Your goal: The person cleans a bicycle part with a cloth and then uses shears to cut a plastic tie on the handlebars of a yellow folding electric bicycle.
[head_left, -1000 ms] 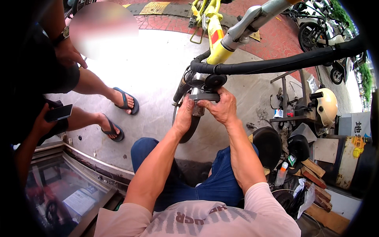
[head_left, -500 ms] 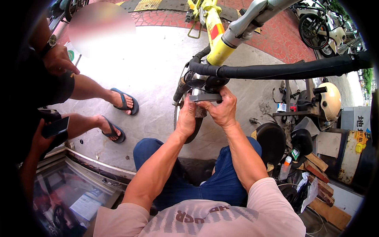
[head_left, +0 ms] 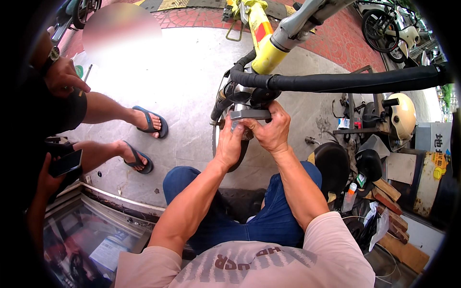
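A yellow bicycle frame (head_left: 268,62) stands in front of me, its handlebar (head_left: 345,82) wrapped in black tape. Below the head tube, a flat dark grey piece (head_left: 250,114) with a rounded end lies across the front of the bicycle; its exact kind is unclear. My right hand (head_left: 270,128) is closed round its right end, thumb bent underneath. Just under its left end, my left hand (head_left: 229,143) is closed with fingertips pressed against a pale, clear-looking part (head_left: 236,125). The front wheel (head_left: 236,163) is partly hidden behind my hands.
At left stands a person in flip-flops (head_left: 149,122), holding a phone (head_left: 66,163). A glass-topped case (head_left: 91,235) is at lower left. To my right lie a black round seat (head_left: 329,171), a bottle (head_left: 349,198) and wood blocks (head_left: 386,199); a cream helmet (head_left: 402,116) hangs beyond.
My left fingertips have slipped lower, baring more of the grey piece's left end. My right hand keeps its hold. The whole view has shifted slightly.
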`<state>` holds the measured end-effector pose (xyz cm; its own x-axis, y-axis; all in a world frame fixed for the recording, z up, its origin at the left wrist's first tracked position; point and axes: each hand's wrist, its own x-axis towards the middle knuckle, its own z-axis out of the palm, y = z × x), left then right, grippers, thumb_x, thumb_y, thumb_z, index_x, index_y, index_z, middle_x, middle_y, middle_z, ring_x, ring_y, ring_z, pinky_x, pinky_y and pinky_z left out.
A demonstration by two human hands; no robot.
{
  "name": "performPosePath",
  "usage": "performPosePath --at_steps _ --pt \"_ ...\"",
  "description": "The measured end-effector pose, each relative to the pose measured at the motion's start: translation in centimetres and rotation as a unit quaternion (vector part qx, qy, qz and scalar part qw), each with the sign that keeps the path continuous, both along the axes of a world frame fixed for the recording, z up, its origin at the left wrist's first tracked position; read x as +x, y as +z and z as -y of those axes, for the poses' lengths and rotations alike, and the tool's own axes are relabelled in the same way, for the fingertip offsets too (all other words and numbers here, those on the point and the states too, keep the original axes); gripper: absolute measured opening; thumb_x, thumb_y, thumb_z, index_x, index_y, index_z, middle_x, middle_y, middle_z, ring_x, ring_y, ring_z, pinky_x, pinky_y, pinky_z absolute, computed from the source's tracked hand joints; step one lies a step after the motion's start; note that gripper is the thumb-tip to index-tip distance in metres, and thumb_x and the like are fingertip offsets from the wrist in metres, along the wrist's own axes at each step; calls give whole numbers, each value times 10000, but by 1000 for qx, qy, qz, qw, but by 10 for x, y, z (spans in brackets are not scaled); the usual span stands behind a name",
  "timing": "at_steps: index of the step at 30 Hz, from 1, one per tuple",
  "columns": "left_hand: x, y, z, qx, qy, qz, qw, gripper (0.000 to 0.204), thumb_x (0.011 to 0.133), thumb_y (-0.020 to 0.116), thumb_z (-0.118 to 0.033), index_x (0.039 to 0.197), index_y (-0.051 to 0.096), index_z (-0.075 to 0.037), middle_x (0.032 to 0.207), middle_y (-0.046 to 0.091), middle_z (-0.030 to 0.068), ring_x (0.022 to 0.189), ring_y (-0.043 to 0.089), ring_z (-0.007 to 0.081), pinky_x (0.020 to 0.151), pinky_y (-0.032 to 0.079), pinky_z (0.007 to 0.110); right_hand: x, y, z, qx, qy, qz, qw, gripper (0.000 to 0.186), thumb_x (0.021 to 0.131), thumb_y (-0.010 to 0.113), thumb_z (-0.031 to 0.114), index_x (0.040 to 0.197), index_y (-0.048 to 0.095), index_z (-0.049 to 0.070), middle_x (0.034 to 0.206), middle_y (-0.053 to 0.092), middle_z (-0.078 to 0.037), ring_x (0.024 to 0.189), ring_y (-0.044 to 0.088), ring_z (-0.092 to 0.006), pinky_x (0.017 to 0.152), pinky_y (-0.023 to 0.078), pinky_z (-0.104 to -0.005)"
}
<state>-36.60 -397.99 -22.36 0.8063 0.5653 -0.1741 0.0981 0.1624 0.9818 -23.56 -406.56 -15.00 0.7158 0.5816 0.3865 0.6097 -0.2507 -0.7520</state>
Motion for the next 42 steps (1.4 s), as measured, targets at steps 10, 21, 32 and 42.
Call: performPosePath --at_steps 10,21,32,42 --pt "7 34 4 54 1 -89 995 773 819 820 -341 1424 469 -13 1127 720 218 1037 719 361 915 556 419 -2 -3 0 -17 -23 7 1000 696 676 922 585 922 689 -24 840 700 -158 766 718 -325 691 566 -403" --pt "13 36 14 52 29 -116 991 824 772 854 -383 1413 485 -22 1208 692 226 1112 697 375 940 547 429 -4 0 2 -46 -34 16 998 688 701 916 559 948 693 -42 840 711 -180 764 723 -327 701 566 -396" --pt "18 11 28 110 69 -84 988 646 817 827 -266 1334 513 -38 1133 696 167 1031 693 273 911 540 388 -5 1 4 -44 -43 4 998 698 695 919 564 946 691 -46 840 717 -177 755 726 -308 690 568 -387" --pt "23 4 38 76 91 -78 990 630 811 835 -192 1323 513 -18 1158 662 128 1048 653 221 925 527 362 -4 0 5 -38 -51 9 998 682 696 921 556 925 685 -42 813 712 -172 736 723 -298 677 567 -378"
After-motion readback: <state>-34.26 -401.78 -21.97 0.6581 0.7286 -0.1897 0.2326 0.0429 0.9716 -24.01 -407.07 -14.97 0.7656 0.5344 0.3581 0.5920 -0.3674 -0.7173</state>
